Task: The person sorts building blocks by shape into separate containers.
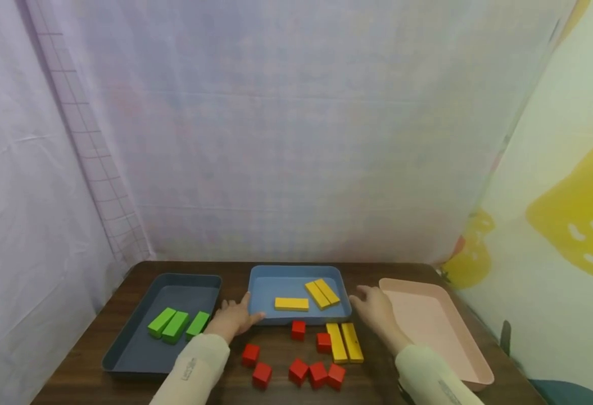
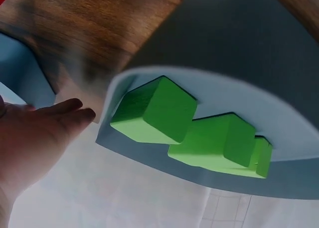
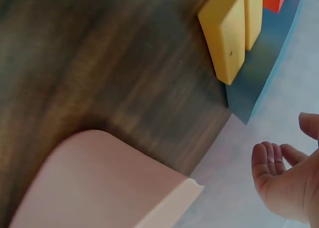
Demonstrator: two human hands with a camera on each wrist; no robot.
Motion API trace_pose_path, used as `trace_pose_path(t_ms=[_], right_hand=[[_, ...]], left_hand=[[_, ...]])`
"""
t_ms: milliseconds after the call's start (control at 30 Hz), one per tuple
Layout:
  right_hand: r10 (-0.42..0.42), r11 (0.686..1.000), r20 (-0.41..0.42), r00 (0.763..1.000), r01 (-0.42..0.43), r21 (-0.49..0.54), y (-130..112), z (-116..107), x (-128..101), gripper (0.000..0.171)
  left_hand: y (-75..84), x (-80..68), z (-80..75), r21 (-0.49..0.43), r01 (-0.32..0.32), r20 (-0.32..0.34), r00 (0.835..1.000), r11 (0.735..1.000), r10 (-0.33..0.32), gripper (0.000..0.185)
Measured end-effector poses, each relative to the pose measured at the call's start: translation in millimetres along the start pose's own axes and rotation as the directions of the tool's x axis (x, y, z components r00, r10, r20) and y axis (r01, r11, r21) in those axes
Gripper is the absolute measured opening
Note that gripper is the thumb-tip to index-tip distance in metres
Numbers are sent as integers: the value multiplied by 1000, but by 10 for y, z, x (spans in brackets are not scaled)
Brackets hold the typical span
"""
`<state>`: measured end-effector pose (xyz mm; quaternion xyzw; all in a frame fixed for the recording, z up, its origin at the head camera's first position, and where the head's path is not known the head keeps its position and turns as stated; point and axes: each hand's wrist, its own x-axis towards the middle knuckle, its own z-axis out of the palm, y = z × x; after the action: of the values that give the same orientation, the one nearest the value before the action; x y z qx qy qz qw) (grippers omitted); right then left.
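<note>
One blue tray (image 1: 278, 282) lies between the left grip (image 1: 232, 318) and right grip (image 1: 377, 310).

Soft, diffuse light fills the head view; the right wrist view's tabletop (image 3: 114, 78) blurs towards ten o'clock; the left's dark tray (image 2: 224, 38) lies shaded towards one.

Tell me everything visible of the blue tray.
The blue tray is shallow and plastic-looking, with rounded corners and raised walls. It lies flat on the wooden table, between the dark tray and the pink tray. Inside lie three yellow blocks: one crosswise near the front, two slanted side by side at right. The left hand is at its left rim, the right hand beside its right; I cannot tell whether either touches it.
</note>
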<state>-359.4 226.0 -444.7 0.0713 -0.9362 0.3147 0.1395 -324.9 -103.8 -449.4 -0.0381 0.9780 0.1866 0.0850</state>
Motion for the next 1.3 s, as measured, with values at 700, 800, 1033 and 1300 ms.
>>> trace_pose_path(t_ms=[700,800,1033,1300], right_hand=[[-11,993,79,997,21,-119,15,224,-657,31],[-20,988,89,996,33,-149,63,260,-713,28],[-39,971,90,995,59,-234,85,212,-744,28],[-31,964,123,992,62,-260,78,152,-724,20]], left_hand=[[-50,14,32,36,6,0,1000,999,-6,82],[-46,10,26,28,4,6,1000,1000,-5,81],[-31,12,12,19,5,14,1000,1000,-5,82],[-16,31,8,18,13,18,1000,1000,-14,81]])
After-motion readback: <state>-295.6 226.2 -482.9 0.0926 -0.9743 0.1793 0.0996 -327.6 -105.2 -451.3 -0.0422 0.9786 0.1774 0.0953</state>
